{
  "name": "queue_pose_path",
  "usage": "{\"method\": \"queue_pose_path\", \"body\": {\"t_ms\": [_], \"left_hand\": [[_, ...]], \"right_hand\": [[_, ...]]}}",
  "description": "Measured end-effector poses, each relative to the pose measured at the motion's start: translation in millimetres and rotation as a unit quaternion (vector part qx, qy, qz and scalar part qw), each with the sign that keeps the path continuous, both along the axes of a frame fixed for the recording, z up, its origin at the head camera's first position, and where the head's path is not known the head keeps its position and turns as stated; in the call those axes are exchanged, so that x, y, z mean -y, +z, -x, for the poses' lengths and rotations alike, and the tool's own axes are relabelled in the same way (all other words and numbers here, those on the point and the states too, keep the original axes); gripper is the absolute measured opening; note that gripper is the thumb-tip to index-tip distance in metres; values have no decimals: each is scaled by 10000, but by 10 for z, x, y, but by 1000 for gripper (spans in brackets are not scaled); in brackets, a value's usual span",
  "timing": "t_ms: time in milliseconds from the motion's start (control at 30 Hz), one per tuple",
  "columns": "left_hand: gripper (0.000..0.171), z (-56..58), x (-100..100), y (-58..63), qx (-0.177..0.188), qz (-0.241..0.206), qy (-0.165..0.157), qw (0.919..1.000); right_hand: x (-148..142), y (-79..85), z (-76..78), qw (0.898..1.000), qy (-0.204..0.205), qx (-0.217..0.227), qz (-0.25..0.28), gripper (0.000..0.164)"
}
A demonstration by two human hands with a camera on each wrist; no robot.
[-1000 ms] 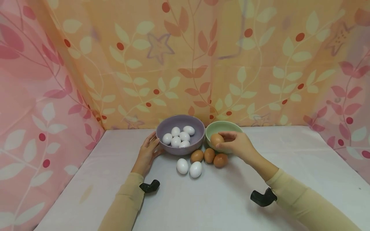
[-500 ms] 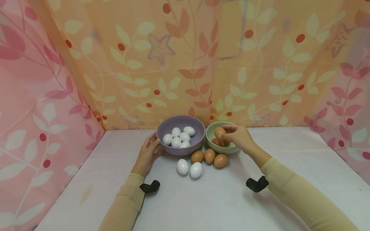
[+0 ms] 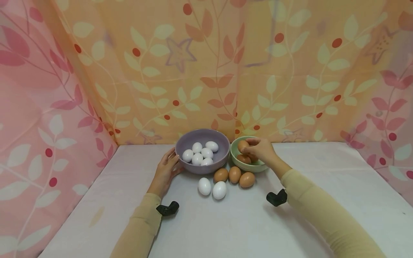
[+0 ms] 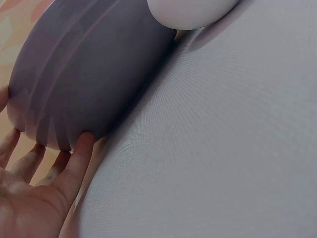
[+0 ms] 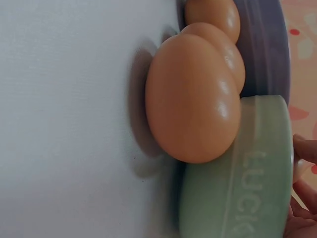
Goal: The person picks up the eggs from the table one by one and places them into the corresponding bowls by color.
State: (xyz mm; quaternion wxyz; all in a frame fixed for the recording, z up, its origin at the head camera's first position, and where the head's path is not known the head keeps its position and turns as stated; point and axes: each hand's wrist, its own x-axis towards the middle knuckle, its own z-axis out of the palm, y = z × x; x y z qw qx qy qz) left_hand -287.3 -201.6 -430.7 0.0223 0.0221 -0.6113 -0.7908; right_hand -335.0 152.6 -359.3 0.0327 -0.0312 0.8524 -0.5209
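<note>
My right hand [image 3: 262, 152] pinches a brown egg [image 3: 243, 146] between thumb and fingers above the pale green bowl [image 3: 258, 167]. Other brown eggs [image 3: 243, 159] lie in that bowl, partly hidden by the hand. My left hand [image 3: 164, 173] rests its fingertips against the left side of the purple bowl [image 3: 202, 134], which holds several white eggs [image 3: 197, 159]. In the left wrist view those fingers [image 4: 79, 161] touch the bowl's outer wall. Three brown eggs [image 3: 234, 175] lie on the cloth before the bowls, with two white eggs [image 3: 219, 190] nearer me.
White cloth [image 3: 200, 229] covers the table. The two bowls stand side by side near its back edge, close to a patterned orange curtain [image 3: 155, 89]. Pink patterned curtains [image 3: 29, 143] hang at both sides. A black camera [image 3: 167, 208] is fixed on each wrist.
My right hand has moved slightly left and farther over the green bowl with the brown egg, uncovering eggs inside it. The left hand and the eggs on the cloth stay put.
</note>
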Motion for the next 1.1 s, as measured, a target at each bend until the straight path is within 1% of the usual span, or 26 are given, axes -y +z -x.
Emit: {"method": "queue_pose_path", "body": {"t_ms": [167,367,500,567,733,900,1100], "left_hand": [[57,0,4,-7,-15,-3,-50,10000],[57,4,-3,1,10,-9,20,10000],[57,7,0,9,7,11,8,10000],[57,5,3,11,15,26,-3,10000],[57,1,6,7,37,39,-14,10000],[58,6,2,9,0,8,-34,10000],[58,-3,4,12,-26,35,-50,10000]], "right_hand": [[20,-31,29,9998,-58,1,-199,57],[28,-52,73,9985,-90,-63,-534,58],[57,-79,97,9948,57,-251,-989,56],[72,-99,107,9932,132,-305,-1119,54],[89,-143,126,9932,188,-318,-1101,54],[103,-160,136,9910,263,-393,-1252,54],[114,-174,148,9891,331,-350,-1390,53]]}}
